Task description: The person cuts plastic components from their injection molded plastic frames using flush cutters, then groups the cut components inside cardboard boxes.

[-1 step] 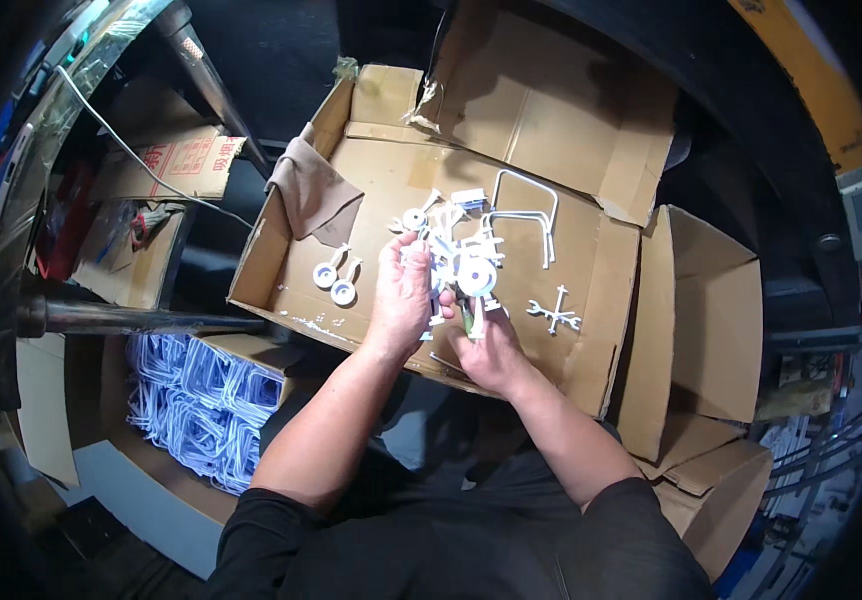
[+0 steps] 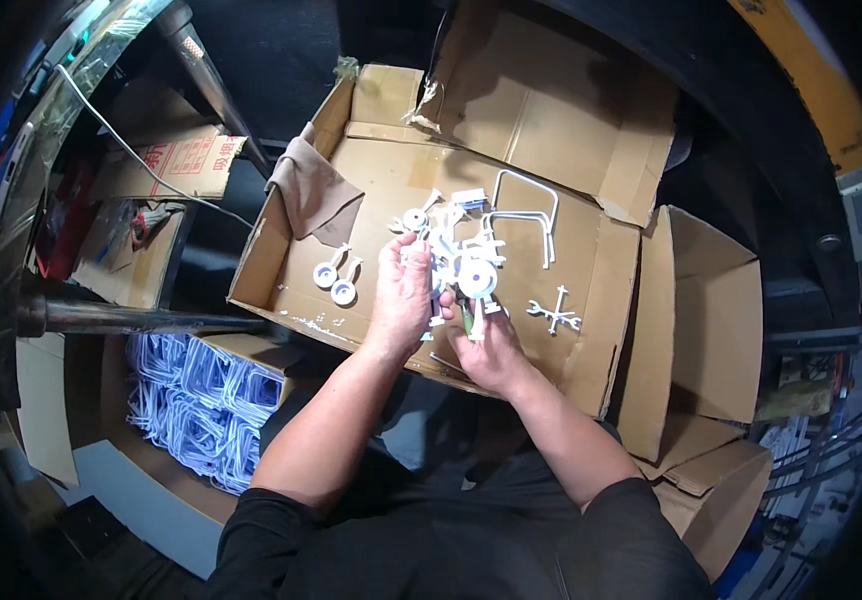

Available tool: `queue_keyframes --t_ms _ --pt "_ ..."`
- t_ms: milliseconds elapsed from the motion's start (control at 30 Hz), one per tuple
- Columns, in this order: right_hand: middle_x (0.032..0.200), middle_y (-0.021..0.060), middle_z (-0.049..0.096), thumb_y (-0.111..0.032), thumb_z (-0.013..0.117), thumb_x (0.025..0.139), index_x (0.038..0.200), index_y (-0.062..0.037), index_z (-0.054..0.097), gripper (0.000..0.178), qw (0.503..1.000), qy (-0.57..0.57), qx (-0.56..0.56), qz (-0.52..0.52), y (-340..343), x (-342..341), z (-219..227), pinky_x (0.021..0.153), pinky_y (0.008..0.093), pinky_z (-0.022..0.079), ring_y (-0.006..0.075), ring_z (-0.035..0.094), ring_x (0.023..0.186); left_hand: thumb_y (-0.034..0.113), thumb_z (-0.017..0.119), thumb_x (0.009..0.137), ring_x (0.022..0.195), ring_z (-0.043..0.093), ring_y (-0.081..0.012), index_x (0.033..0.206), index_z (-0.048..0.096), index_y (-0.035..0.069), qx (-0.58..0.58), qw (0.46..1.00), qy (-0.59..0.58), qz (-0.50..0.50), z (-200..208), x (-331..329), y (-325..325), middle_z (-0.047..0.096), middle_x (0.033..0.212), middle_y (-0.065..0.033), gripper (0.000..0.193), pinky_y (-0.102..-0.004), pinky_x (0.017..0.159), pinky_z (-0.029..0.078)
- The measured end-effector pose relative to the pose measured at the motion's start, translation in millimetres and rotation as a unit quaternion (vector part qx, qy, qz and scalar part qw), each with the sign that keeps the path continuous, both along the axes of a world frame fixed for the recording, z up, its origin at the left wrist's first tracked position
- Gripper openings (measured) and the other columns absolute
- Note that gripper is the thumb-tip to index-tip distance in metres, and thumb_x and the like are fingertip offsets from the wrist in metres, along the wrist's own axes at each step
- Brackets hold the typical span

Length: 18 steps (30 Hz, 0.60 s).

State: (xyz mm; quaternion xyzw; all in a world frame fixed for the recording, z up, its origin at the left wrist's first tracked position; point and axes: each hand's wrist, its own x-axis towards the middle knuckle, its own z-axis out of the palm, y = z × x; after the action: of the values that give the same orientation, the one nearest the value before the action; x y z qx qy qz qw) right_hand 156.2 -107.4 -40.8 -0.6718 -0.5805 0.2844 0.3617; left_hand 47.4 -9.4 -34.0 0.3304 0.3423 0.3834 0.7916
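Note:
Over a shallow cardboard tray, my left hand [image 2: 404, 292] grips a cluster of white plastic molded parts [image 2: 475, 277], its fingers bent around the left side. My right hand [image 2: 492, 352] is closed just below the cluster, around a small tool with a green handle [image 2: 468, 316]; its working end is hidden among the parts. Left of my hands lie two white round-cupped pieces with short stems [image 2: 342, 291]. A white U-shaped frame [image 2: 525, 215] rests beyond the cluster to the right. Nearer on the right is a white branched piece with forked ends [image 2: 555, 314].
The cardboard tray [image 2: 606, 270] has a brown cloth [image 2: 313, 195] over its left wall and white scraps [image 2: 326, 321] along its near left edge. At lower left a box holds many white looped frames [image 2: 206, 405]. Open cartons [image 2: 706, 320] stand at right; a metal bar [image 2: 151, 317] crosses at left.

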Motion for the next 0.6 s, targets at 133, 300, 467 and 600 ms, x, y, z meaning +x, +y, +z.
queue_keyframes --t_ms 133,300,467,600 --pt "0.103 0.0166 0.058 -0.003 0.057 0.076 0.109 -0.0016 0.051 0.033 0.980 -0.155 0.118 0.029 -2.7 -0.7 -4.6 0.086 0.0442 0.044 0.0371 0.054 0.097 0.037 0.050 0.097 0.051 0.054 -0.0110 0.116 0.038 0.008 0.053 0.993 0.105 -0.009 -4.6 0.5 -3.8 0.054 0.083 -0.0067 0.036 -0.0251 0.042 0.048" --pt "0.100 0.0177 0.058 -0.004 0.057 0.079 0.112 -0.0030 0.052 0.033 1.000 -0.025 0.009 0.008 0.2 -2.5 4.7 0.081 0.0448 0.046 0.0384 0.058 0.092 0.037 0.051 0.097 0.050 0.053 -0.0101 0.110 0.040 0.009 -0.015 0.999 0.030 0.016 -5.0 2.6 -1.7 0.054 0.077 -0.0062 0.033 -0.0248 0.040 0.047" --pt "0.106 0.0205 0.059 -0.008 0.057 0.083 0.117 -0.0022 0.050 0.036 0.999 -0.045 0.007 0.017 -3.9 -1.3 -0.7 0.083 0.0439 0.046 0.0391 0.058 0.095 0.034 0.050 0.098 0.051 0.054 -0.0100 0.107 0.041 0.009 0.009 0.998 0.059 -0.011 -5.5 2.6 -2.6 0.056 0.077 -0.0060 0.028 -0.0244 0.040 0.047" --pt "0.106 0.0204 0.059 -0.009 0.057 0.084 0.116 -0.0007 0.052 0.033 0.995 -0.083 0.049 0.007 -5.4 -1.9 -10.5 0.083 0.0438 0.046 0.0392 0.058 0.095 0.030 0.050 0.098 0.053 0.054 -0.0098 0.104 0.041 0.005 0.043 0.996 0.083 -0.010 -19.0 5.5 -3.4 0.056 0.075 -0.0056 0.027 -0.0247 0.042 0.046"
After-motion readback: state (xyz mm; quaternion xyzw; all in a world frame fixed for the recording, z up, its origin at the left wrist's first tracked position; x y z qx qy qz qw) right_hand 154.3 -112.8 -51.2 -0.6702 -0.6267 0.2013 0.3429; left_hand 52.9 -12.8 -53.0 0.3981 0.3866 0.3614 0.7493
